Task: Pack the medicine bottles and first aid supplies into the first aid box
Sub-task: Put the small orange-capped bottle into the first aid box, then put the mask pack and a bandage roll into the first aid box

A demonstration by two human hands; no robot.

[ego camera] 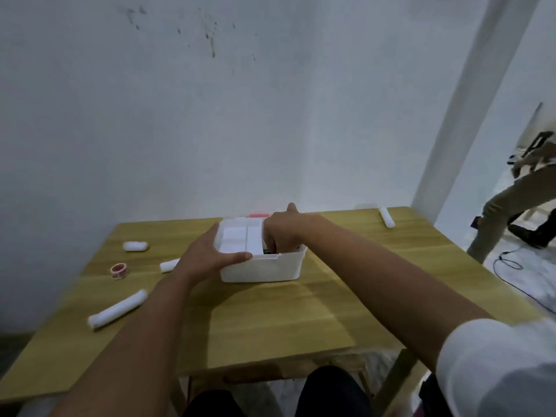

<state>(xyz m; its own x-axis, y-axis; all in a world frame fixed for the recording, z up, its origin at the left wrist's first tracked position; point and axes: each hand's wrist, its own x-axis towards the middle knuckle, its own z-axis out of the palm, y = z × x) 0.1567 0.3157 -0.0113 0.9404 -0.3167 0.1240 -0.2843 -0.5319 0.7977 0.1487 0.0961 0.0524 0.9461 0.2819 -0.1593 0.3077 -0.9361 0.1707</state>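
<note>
The white first aid box (261, 267) stands open in the middle of the wooden table (301, 320), with a white divided tray (240, 236) in its left part. My left hand (207, 257) grips the box's left wall, thumb along the front rim. My right hand (284, 231) reaches down into the right side of the box. Its fingertips are hidden inside, next to something dark. On the table to the left lie a long white bandage roll (117, 310), a short white roll (169, 265), a red-and-white tape roll (119, 270) and a small white bottle (135, 245) on its side.
Another white roll (386, 217) lies at the table's far right corner. Something red (259, 215) shows just behind the box. The wall is close behind the table. A person (511, 200) moves on the floor to the right, where a black cable (508, 263) lies.
</note>
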